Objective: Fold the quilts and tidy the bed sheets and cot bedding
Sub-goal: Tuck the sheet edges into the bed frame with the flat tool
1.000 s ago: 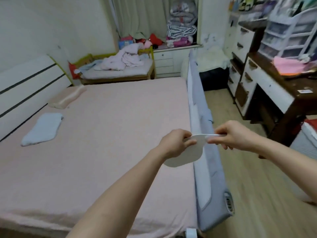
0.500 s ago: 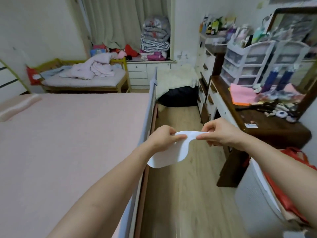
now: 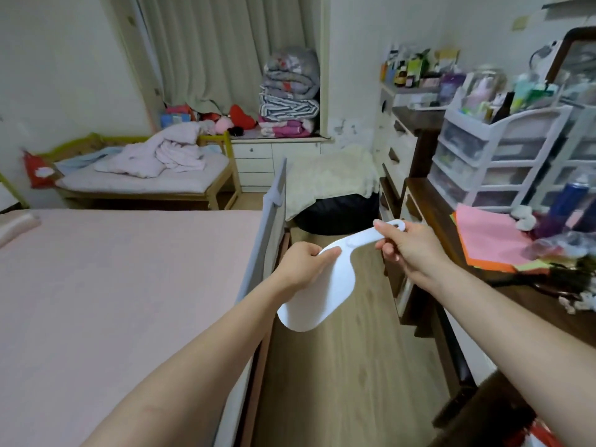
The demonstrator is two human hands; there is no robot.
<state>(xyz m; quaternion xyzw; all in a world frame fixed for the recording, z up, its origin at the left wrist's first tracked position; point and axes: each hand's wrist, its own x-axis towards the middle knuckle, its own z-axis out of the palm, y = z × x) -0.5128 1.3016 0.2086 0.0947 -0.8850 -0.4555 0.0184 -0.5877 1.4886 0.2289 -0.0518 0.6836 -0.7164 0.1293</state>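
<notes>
Two hands, the left hand (image 3: 306, 264) and right hand (image 3: 411, 245), hold one white paddle (image 3: 325, 279) at center frame. One bed (image 3: 113, 285) fills the lower left, with one grey bed rail (image 3: 261, 253) along its edge. One cot (image 3: 145, 182) at upper left carries one crumpled quilt (image 3: 161, 154). One stack of folded quilts (image 3: 288, 95) sits at upper center. One drawer unit (image 3: 493, 156) stands at upper right.

Pink-sheeted large bed (image 3: 122, 285) cut off at the left and bottom edges, flat white plastic paddle (image 3: 322, 285) partly hidden under left hand (image 3: 303, 266) and right hand (image 3: 409, 243), bottles and jars on dark wooden dresser (image 3: 458, 221) blurred, mirror cropped at right edge.
</notes>
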